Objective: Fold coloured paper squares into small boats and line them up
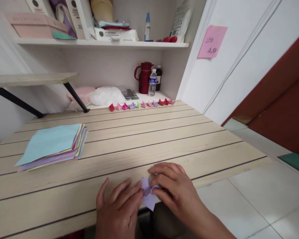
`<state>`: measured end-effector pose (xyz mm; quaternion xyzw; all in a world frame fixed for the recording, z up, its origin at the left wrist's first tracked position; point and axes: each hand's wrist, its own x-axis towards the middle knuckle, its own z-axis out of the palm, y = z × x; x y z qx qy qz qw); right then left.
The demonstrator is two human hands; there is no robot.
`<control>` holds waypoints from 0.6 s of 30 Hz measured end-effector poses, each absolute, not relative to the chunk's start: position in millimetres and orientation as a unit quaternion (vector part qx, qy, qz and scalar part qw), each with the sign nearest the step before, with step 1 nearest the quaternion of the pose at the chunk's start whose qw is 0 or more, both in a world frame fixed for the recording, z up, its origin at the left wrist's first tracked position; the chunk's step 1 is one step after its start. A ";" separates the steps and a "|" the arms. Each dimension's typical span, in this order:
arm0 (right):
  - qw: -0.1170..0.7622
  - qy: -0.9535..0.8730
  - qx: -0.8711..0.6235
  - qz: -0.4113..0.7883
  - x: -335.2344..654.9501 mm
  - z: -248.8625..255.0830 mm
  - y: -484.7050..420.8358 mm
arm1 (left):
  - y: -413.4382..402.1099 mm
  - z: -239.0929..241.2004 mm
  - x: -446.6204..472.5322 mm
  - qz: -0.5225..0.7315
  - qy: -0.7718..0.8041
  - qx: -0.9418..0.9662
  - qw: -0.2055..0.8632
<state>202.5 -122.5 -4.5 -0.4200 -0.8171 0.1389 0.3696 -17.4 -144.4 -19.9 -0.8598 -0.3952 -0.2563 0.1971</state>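
Note:
A small folded piece of purple paper (148, 200) lies at the table's near edge, between my two hands. Its lower corner points toward me. My left hand (119, 205) rests on the table with its fingers spread, the fingertips touching the paper's left side. With thumb and fingers, my right hand (175, 189) pinches the right side of the paper, where a flap stands a little raised. Part of the paper is hidden under the right fingers.
A stack of coloured paper sheets (52, 141) sits at the left. Several small folded paper boats (132, 105) line the table's back edge. Behind them stand a red jug (145, 78) and a water bottle (152, 83). A raised shelf (32, 79) on black legs is at the left.

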 end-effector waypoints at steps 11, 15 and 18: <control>0.378 -0.801 -0.441 0.149 197.3 -5.0 -123.7 | -149.8 -20.6 -5.1 -0.305 -0.454 -0.824 0.151; 0.376 -0.790 -0.463 0.144 193.0 -1.7 -124.1 | -153.9 -27.4 8.4 -0.375 -0.513 -0.765 0.101; 0.363 -0.786 -0.480 0.138 190.6 -0.6 -124.2 | -156.1 -31.7 16.0 -0.411 -0.556 -0.717 0.087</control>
